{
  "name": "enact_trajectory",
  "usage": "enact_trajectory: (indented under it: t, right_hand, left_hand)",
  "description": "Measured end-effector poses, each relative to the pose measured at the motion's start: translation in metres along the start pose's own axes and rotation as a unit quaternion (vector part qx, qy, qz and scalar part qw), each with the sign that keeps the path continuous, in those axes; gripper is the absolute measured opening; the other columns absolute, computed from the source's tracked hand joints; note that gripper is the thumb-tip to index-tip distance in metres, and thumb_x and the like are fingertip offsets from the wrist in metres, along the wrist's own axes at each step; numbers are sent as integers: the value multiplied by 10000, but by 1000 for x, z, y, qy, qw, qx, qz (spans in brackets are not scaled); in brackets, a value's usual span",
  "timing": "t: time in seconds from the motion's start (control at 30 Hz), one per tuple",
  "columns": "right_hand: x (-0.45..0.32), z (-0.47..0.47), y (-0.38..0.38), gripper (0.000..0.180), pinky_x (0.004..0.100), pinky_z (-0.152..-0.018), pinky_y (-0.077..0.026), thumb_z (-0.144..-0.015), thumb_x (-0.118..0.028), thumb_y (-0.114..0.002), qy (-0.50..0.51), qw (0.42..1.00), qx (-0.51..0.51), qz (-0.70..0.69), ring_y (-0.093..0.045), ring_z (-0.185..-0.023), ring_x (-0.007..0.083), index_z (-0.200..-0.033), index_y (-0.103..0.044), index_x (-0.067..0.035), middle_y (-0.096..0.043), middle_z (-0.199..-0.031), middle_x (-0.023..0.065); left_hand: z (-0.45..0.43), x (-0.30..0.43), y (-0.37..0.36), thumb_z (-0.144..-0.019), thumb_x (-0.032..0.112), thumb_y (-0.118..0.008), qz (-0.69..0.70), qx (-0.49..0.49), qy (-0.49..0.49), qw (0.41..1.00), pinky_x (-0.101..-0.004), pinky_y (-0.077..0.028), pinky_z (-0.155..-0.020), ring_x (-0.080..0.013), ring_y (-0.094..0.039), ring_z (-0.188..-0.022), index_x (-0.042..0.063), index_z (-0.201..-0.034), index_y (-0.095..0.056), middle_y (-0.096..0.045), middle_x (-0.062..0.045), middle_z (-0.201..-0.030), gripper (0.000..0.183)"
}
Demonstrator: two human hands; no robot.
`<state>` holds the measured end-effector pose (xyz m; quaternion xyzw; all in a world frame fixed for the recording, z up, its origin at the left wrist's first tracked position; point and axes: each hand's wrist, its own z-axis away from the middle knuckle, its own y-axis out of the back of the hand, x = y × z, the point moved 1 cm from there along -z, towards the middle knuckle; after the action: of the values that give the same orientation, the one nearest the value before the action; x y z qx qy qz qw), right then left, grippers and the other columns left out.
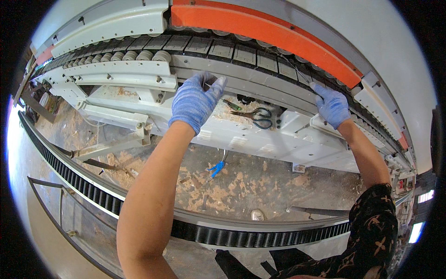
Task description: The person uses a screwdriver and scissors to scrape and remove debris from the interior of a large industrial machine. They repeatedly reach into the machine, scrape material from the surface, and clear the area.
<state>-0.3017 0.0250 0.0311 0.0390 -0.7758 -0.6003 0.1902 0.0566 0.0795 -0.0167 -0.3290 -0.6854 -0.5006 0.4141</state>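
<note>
Both hands wear blue-and-white knitted gloves and reach over the long track of a white machine. My left hand is at the pale metal rail along the track's near side, fingers curled. Something thin seems to show between its fingers and thumb, but I cannot tell if it is held. Farther right, my right hand pinches the end of a thin rod or wire, which slants up and left across the chain pads. Scissors with dark handles lie on a dusty ledge between my hands, beside a small green tool.
An orange guard overhangs the track's far side. Small rollers line the track at left. A blue air blow gun hangs below the machine. Wood shavings litter the floor. A curved black roller rail runs close before me.
</note>
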Motion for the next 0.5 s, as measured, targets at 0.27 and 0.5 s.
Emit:
enact_trajectory:
  t: [0.27,0.5]
  right_hand:
    - [17,-7,-24,361,422,-877,-495,-854,-185,-579,29,982,97,-159,-624,-957,386,-1209,-614,-130,-647,-1080,199]
    - [-5,-30,-18,370,412,-901,-489,-864,-181,-549,62,972,92,-207,-619,-994,374,-1225,-610,-127,-636,-1114,206]
  left_hand:
    - [-1,2,-1,-874,291,-699,3,-2,-2,1000,-272,-472,-734,-118,-541,-724,-12,-967,-663,-648,-53,-791,320]
    - [2,4,2,-867,313,-705,20,-2,7,1000,-273,-475,-733,-123,-545,-728,-7,-981,-673,-661,-60,-812,342]
